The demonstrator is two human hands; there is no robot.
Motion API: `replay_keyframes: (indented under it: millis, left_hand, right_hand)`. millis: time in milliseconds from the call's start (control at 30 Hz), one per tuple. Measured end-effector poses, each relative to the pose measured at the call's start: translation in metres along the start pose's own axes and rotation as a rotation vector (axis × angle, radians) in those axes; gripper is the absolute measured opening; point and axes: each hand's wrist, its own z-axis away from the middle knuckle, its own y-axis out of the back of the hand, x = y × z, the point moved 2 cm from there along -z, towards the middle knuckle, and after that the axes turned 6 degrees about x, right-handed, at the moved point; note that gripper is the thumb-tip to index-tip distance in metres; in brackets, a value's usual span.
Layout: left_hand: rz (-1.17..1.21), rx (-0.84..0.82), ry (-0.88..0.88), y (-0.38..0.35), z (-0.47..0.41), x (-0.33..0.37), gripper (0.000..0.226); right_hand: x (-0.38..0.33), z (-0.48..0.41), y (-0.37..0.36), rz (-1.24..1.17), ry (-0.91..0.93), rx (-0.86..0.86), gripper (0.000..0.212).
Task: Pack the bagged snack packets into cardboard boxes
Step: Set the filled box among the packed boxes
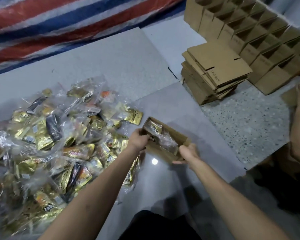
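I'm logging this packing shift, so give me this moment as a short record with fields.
surface: grey floor
open box: on the floor, holding a clear bagged snack packet
left hand: gripping the box's left end
right hand: gripping the box's near right edge
loose bagged packets: heaped left of the box
flat boxes: stacked at the upper right
assembled boxes: in rows behind that stack
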Motion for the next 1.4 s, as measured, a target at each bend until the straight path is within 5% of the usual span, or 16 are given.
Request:
replay_keyframes:
  millis: [300,533,700,867,967,1100,1267,1400]
  left_hand:
    - [0.098,0.009,0.006,-0.005,-0.056,0.017,0.046]
    - [0.301,0.163,-0.021,-0.019,-0.113,0.047,0.009]
    - [0.334,0.144,-0.013,-0.015,-0.144,0.058,0.019]
    - [0.358,0.162,0.012,-0.019,-0.155,0.068,0.019]
    - [0.360,0.140,0.025,-0.027,-0.158,0.078,0.053]
    - [0.342,0.035,-0.037,-0.045,-0.161,0.090,0.101]
    - [0.514,-0.057,0.016,-0.079,-0.157,0.108,0.060]
    - [0.458,0.014,0.045,-0.100,-0.161,0.119,0.039]
  right_hand:
    - [-0.060,-0.058,-0.013,0.090,0.036,0.115,0.018]
    - [-0.132,-0.112,-0.050,0.014,0.203,0.206,0.024]
    - [-0.176,-0.143,-0.068,-0.001,0.267,0.250,0.015]
    - [-0.198,-0.159,-0.072,-0.072,0.281,0.242,0.030]
    - [-0.204,-0.165,-0.074,-0.124,0.302,0.218,0.036]
    - [-0.207,-0.168,-0.079,-0.095,0.304,0.154,0.077]
    - [-0.207,-0.170,-0.080,0.011,0.344,0.156,0.091]
    - [-0.199,-0.180,-0.067,-0.035,0.348,0.045,0.051]
